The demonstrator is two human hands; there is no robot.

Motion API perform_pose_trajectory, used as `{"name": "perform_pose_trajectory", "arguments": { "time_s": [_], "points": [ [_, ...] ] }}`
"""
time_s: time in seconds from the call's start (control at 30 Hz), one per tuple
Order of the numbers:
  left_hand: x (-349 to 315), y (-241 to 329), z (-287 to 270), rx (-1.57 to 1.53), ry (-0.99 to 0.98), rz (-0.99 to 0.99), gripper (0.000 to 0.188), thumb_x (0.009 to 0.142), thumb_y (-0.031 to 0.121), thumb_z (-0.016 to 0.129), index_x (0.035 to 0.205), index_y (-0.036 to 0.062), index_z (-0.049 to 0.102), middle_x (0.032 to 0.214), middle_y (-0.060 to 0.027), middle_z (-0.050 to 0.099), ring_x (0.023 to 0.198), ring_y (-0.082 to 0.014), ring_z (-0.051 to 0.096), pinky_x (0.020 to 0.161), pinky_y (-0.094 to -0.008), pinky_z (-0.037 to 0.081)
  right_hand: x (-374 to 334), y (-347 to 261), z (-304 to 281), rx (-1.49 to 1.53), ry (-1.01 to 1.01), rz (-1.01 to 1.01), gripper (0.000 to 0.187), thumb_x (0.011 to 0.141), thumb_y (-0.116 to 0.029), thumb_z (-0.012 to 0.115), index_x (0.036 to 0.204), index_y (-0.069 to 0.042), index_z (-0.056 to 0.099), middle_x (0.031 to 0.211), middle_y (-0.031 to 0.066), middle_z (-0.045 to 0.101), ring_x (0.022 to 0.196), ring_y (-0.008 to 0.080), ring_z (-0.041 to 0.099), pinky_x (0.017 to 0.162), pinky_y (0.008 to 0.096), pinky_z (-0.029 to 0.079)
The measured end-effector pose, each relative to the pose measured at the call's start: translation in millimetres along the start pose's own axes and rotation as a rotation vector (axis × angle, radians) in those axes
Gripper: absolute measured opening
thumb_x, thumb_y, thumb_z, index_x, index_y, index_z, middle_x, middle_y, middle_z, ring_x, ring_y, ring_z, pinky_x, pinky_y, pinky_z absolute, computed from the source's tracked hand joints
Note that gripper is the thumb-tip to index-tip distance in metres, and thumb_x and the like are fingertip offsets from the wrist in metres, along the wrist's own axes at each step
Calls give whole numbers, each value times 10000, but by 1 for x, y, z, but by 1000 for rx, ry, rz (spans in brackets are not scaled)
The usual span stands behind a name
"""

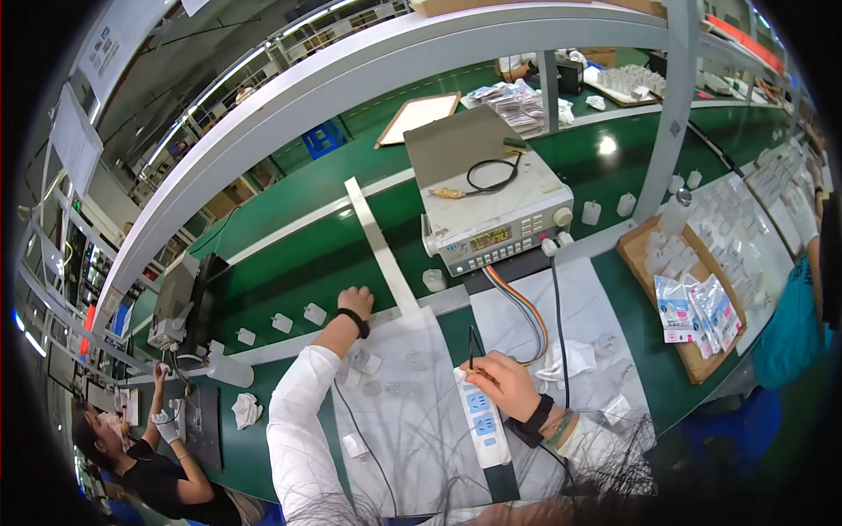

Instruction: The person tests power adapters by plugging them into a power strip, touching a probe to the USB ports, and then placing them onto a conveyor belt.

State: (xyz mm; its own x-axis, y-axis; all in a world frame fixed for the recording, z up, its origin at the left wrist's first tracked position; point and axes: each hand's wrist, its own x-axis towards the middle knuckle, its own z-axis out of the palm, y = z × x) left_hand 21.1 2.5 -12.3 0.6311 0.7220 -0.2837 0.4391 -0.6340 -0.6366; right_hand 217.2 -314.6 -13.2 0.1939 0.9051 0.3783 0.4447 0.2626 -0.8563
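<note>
Glossy green bench (289, 254); right hand (500, 381) pinches thin probe (472, 349) over white power strip (481, 422).

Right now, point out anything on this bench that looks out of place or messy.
Little stands out. A crumpled white cloth lies loose on the green belt, and another sits bunched beside the right hand. The left hand reaches to the belt's edge. No spills or damage show.

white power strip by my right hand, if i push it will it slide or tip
The white power strip lies long and flat on the pale mat, so it would probably slide, not tip. Its rigid-looking plastic body should stay stiff when lifted. The right hand holds a thin probe at its far end, which might make it pivot.
</note>
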Motion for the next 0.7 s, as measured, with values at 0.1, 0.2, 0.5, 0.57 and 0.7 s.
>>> {"name": "perform_pose_trajectory", "arguments": {
  "time_s": [0.1, 0.2, 0.5, 0.57, 0.7],
  "points": [
    [3, -13, 28, -159, 18, -146, 297, 867, 209, 555, 1156, 172, 608, 1183, -50, 558, 1053, -252, 582, 812, -390, 492, -2, 6, 13, 90, 39, -49, 218, 879, -210, 667, 1037, -61, 643, 892, 54, 623, 712, 202, 626, 641, 287, 497],
    [-23, -11, -15, -417, 299, -132, 361, 791, 147, 657, 1148, 135, 605, 1122, -46, 559, 972, -276, 591, 794, -385, 509, -6, 15, 7, 34, 56, -29, 216, 881, -208, 665, 1036, -58, 644, 895, 55, 623, 720, 201, 627, 648, 286, 498],
    [-183, 135, -56, -2012, 313, 187, 452, 811, 128, 744, 1222, 32, 581, 1157, -18, 606, 970, -105, 552, 827, -263, 452, 2, 8, 7, 42, 36, 7, 203, 871, -176, 669, 1028, -49, 648, 881, 65, 613, 716, 194, 621, 647, 282, 494],
    [-194, 164, -60, -1944, 255, 196, 465, 797, 157, 766, 1213, 38, 595, 1107, -9, 620, 935, -100, 548, 801, -246, 441, 5, 8, 9, 50, 33, 4, 206, 870, -177, 670, 1032, -51, 648, 879, 66, 612, 710, 193, 617, 645, 282, 492],
    [-200, 186, -79, -1901, 261, 159, 440, 766, 198, 789, 1149, 52, 629, 1028, 0, 630, 912, -109, 550, 804, -270, 435, 3, 9, 9, 53, 43, -6, 215, 869, -183, 670, 1040, -56, 649, 876, 67, 610, 694, 189, 605, 639, 282, 486]
  ]
}}
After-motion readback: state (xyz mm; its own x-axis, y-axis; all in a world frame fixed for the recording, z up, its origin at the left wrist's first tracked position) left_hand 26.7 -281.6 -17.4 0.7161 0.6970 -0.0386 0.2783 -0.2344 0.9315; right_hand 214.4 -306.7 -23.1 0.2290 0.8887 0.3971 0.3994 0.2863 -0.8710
